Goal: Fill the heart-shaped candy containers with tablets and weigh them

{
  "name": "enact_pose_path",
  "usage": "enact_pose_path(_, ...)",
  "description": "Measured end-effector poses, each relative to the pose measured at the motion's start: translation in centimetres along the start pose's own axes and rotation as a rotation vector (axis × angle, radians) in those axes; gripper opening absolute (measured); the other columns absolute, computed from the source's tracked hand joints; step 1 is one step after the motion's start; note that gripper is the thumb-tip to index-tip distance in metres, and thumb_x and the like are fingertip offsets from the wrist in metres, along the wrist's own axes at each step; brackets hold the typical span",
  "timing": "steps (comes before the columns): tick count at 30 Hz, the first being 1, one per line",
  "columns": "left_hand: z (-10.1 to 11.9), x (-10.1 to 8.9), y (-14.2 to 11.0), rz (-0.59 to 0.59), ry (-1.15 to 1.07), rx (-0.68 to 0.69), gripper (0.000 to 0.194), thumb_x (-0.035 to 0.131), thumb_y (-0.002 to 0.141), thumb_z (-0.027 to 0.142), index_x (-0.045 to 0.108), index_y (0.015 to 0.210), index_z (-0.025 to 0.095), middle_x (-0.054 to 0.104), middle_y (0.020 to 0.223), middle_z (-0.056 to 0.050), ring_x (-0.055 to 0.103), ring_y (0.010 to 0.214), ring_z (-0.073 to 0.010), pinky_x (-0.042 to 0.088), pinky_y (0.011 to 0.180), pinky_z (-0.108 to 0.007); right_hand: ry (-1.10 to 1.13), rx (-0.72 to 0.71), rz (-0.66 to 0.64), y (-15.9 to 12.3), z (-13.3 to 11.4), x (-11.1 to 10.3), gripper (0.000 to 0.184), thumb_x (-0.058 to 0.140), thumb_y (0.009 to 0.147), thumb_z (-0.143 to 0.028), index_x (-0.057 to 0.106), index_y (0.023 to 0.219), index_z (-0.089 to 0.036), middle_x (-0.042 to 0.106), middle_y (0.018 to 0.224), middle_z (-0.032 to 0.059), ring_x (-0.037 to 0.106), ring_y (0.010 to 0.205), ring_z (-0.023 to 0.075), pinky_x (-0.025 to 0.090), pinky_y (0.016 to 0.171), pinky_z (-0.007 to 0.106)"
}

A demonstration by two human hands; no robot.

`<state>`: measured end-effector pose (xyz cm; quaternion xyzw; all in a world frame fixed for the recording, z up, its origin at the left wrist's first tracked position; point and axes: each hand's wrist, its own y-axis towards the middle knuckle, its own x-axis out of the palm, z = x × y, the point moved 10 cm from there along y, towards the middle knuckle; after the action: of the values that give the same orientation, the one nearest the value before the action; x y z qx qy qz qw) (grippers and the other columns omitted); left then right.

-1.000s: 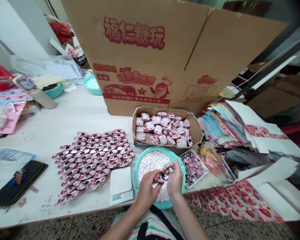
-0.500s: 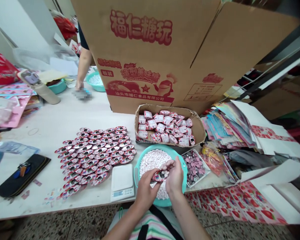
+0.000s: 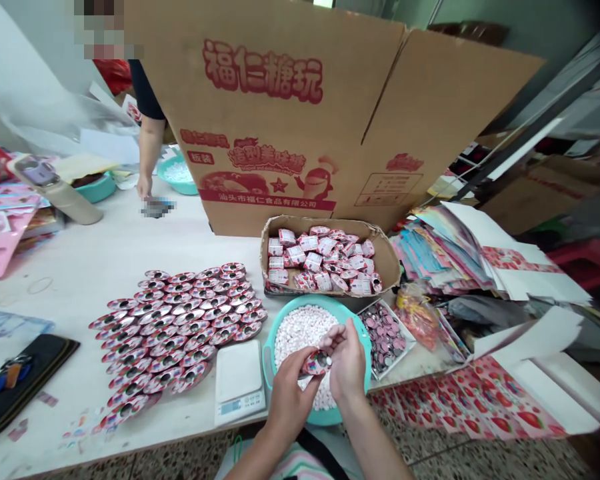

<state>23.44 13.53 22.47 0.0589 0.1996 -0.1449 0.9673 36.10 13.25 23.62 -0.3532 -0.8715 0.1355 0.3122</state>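
Observation:
Over the turquoise basin (image 3: 365, 327) of small white candies (image 3: 303, 327), my left hand (image 3: 291, 383) grips a small red printed carton (image 3: 316, 363) with a round hole facing up. My right hand (image 3: 349, 367) is cupped against the carton's right side, its fingers curved and apart. A single white candy (image 3: 329, 361) shows between the hole and that palm; whether more lie deeper in the palm is hidden. To the left, rows of similar cartons (image 3: 180, 327) stand with their holes upward.
A white scale (image 3: 239, 377) sits left of the basin. Behind it, a cut-down cardboard box (image 3: 393, 267) holds filled-looking cartons. Pink round discs (image 3: 385, 333) lie in a tray at right. A large cardboard box (image 3: 275, 120) stands behind; a co-worker's arm (image 3: 150, 150) reaches down beyond it.
The several white candies in my right palm have dwindled to one visible by the carton's hole. The whole view has shifted slightly; both hands stay over the basin.

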Motion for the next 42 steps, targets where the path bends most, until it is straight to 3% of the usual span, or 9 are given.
enact_pose_path(6, -1.0, 0.2, -0.1, -0.002, -0.063, -0.048, 0.04, 0.061, 0.074, 0.018, 0.058, 0.113, 0.023, 0.063, 0.114, -0.007, 0.058, 0.107, -0.0228, 0.048, 0.093, -0.039, 0.061, 0.023, -0.031, -0.4, 0.4, 0.7, 0.036, 0.055, 0.078, -0.049, 0.048, 0.06, -0.019, 0.046, 0.054, -0.0039, 0.044, 0.051, 0.0093, 0.039, 0.055, 0.024)
enact_pose_path(10, -1.2, -0.5, 0.1, 0.039, -0.168, -0.128, 0.036, 0.062, 0.075, 0.024, 0.058, 0.11, 0.022, 0.065, 0.11, -0.006, 0.061, 0.102, -0.0223, 0.051, 0.087, -0.035, 0.157, -0.09, -0.052, 0.4, -2.1, 0.1, 0.036, 0.053, 0.08, -0.047, 0.046, 0.059, -0.019, 0.041, 0.054, -0.0048, 0.041, 0.051, 0.0087, 0.037, 0.053, 0.024)
enact_pose_path(14, -0.4, -1.7, 0.2, 0.093, -0.248, -0.114, 0.034, 0.063, 0.075, 0.025, 0.059, 0.108, 0.022, 0.064, 0.11, -0.006, 0.06, 0.104, -0.0224, 0.049, 0.091, -0.035, 0.163, -0.222, -0.044, 1.8, -5.3, -2.0, 0.034, 0.052, 0.082, -0.045, 0.047, 0.061, -0.019, 0.042, 0.056, -0.0043, 0.043, 0.052, 0.0089, 0.038, 0.053, 0.024)
enact_pose_path(18, -0.1, -2.5, 0.3, 0.133, -0.271, -0.099, 0.035, 0.063, 0.075, 0.024, 0.058, 0.109, 0.021, 0.063, 0.111, -0.008, 0.059, 0.106, -0.0233, 0.048, 0.092, -0.037, 0.063, -0.264, 0.061, 3.3, -5.9, -5.8, 0.032, 0.052, 0.08, -0.046, 0.048, 0.062, -0.02, 0.043, 0.055, -0.0045, 0.043, 0.052, 0.009, 0.039, 0.053, 0.024)
enact_pose_path(23, -0.5, -2.5, 0.4, 0.151, -0.27, -0.089, 0.035, 0.062, 0.076, 0.023, 0.056, 0.111, 0.022, 0.062, 0.113, -0.008, 0.058, 0.108, -0.0225, 0.047, 0.095, -0.037, -0.245, -0.284, 0.209, 4.0, -3.3, -10.9, 0.038, 0.05, 0.08, -0.053, 0.053, 0.063, -0.019, 0.049, 0.054, -0.0026, 0.047, 0.054, 0.011, 0.04, 0.055, 0.025)
enact_pose_path(26, -0.7, -2.3, 0.6, 0.142, -0.269, -0.089, 0.036, 0.061, 0.078, 0.022, 0.053, 0.113, 0.023, 0.06, 0.117, -0.008, 0.055, 0.112, -0.0212, 0.044, 0.098, -0.037, -0.532, -0.211, 0.166, 4.6, -0.3, -12.8, 0.045, 0.049, 0.076, -0.06, 0.057, 0.064, -0.018, 0.055, 0.056, -0.0001, 0.05, 0.055, 0.0138, 0.042, 0.058, 0.027)
enact_pose_path(32, -0.2, -1.6, 0.8, 0.115, -0.292, -0.036, 0.037, 0.06, 0.079, 0.019, 0.051, 0.115, 0.023, 0.058, 0.119, -0.007, 0.053, 0.115, -0.0206, 0.042, 0.1, -0.038, -1.031, -0.229, -0.12, 4.7, 4.1, -13.1, 0.049, 0.047, 0.075, -0.064, 0.061, 0.066, -0.018, 0.064, 0.068, 0.0056, 0.057, 0.068, 0.0196, 0.043, 0.065, 0.028)
enact_pose_path(38, 0.3, -1.1, 0.9, 0.1, -0.333, -0.019, 0.035, 0.061, 0.078, 0.021, 0.05, 0.112, 0.021, 0.059, 0.116, -0.008, 0.054, 0.113, -0.0201, 0.042, 0.099, -0.039, -1.101, -0.299, -0.197, 3.8, 5.0, -13.2, 0.043, 0.048, 0.078, -0.058, 0.059, 0.064, -0.019, 0.057, 0.06, 0.0001, 0.049, 0.06, 0.0165, 0.038, 0.059, 0.026)
enact_pose_path(42, 0.1, -1.2, 0.9, 0.112, -0.361, -0.03, 0.035, 0.062, 0.078, 0.022, 0.05, 0.11, 0.02, 0.058, 0.115, -0.009, 0.054, 0.112, -0.021, 0.042, 0.098, -0.039, -1.19, -0.329, -0.27, 4.2, 5.8, -13.7, 0.036, 0.049, 0.08, -0.051, 0.061, 0.069, -0.019, 0.06, 0.069, 0.0023, 0.053, 0.069, 0.0188, 0.04, 0.069, 0.03)
